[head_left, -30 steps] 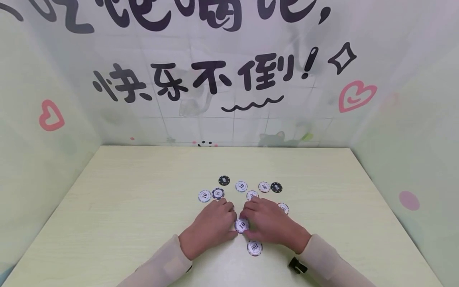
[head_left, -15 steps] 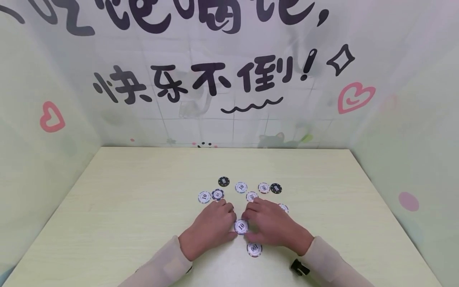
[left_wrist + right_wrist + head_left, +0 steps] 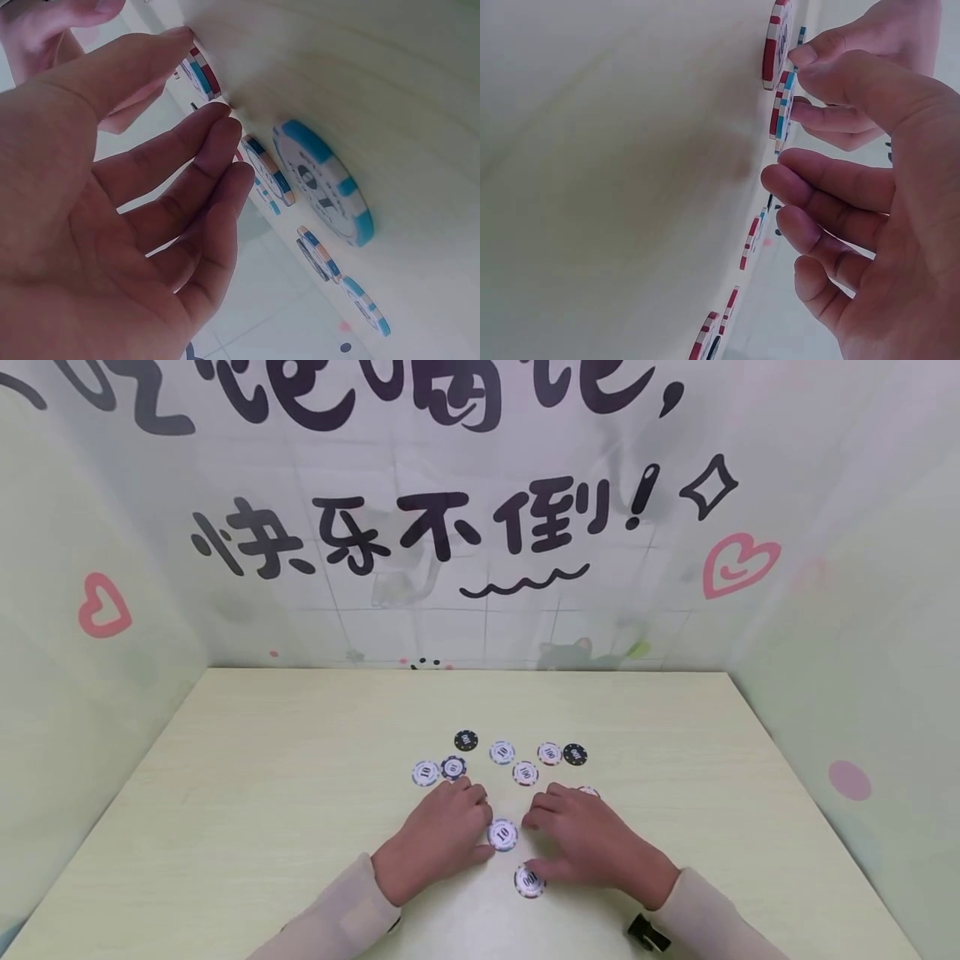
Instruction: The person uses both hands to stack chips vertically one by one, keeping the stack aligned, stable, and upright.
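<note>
A small stack of chips, topped by a white 10 chip (image 3: 502, 835), lies between the hands; red and blue edges show on the stack (image 3: 201, 73). My left hand (image 3: 437, 832) is beside its left edge, thumb and fingertips close around that side with fingers relaxed; whether they touch it is unclear. My right hand (image 3: 592, 839) is just right of the stack, thumb and fingers apart, holding nothing. Its thumb overlaps a white 100 chip (image 3: 529, 883) in the head view; contact is unclear. In the right wrist view, my right hand (image 3: 870, 195) has loosely bent fingers.
Beyond the hands lie a black chip (image 3: 466, 741), another black chip (image 3: 575, 754), a dark blue-edged chip (image 3: 453, 767) and several white chips (image 3: 525, 773). One chip (image 3: 588, 792) is partly covered by my right hand. Patterned sheets enclose the wooden table (image 3: 300, 735).
My right hand has let go of the stack's right side and moved right, its thumb now overlapping the near 100 chip. My left hand has barely moved.
</note>
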Demonstrator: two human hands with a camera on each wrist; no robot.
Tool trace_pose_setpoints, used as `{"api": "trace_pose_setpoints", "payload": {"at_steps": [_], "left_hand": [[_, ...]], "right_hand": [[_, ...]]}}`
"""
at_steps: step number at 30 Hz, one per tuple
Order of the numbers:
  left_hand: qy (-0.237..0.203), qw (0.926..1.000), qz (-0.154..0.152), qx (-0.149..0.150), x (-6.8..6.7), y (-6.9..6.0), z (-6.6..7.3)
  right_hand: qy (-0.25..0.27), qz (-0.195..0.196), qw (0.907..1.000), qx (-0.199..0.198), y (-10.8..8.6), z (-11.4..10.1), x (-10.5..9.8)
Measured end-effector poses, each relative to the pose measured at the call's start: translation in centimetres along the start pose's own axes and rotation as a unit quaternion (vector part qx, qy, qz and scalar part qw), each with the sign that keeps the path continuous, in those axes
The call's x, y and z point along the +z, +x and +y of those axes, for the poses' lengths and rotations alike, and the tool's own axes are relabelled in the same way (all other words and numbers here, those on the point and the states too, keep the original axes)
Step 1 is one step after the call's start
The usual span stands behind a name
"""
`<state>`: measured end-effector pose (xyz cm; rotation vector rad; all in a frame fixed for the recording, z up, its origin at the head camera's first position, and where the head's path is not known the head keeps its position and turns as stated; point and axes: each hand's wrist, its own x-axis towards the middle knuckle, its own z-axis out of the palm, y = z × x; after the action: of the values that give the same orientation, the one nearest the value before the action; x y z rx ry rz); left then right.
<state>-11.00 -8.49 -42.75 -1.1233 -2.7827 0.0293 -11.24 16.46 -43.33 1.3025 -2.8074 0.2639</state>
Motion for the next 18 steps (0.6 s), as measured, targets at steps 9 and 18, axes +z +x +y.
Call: {"api": "trace_pose_setpoints", "payload": {"at_steps": [9, 18], "left_hand": [[-0.012, 0.9999, -0.004, -0.006, 0.1, 0.0, 0.0], [-0.015, 0.9998, -0.013, -0.009, -0.1, 0.0, 0.1]], "right_hand": [[0.013, -0.021, 0.9997, -0.005, -1.1, -0.6, -0.1], [-0.013, -0.029, 0.9990, -0.032, -1.4, -1.1, -0.2]]}}
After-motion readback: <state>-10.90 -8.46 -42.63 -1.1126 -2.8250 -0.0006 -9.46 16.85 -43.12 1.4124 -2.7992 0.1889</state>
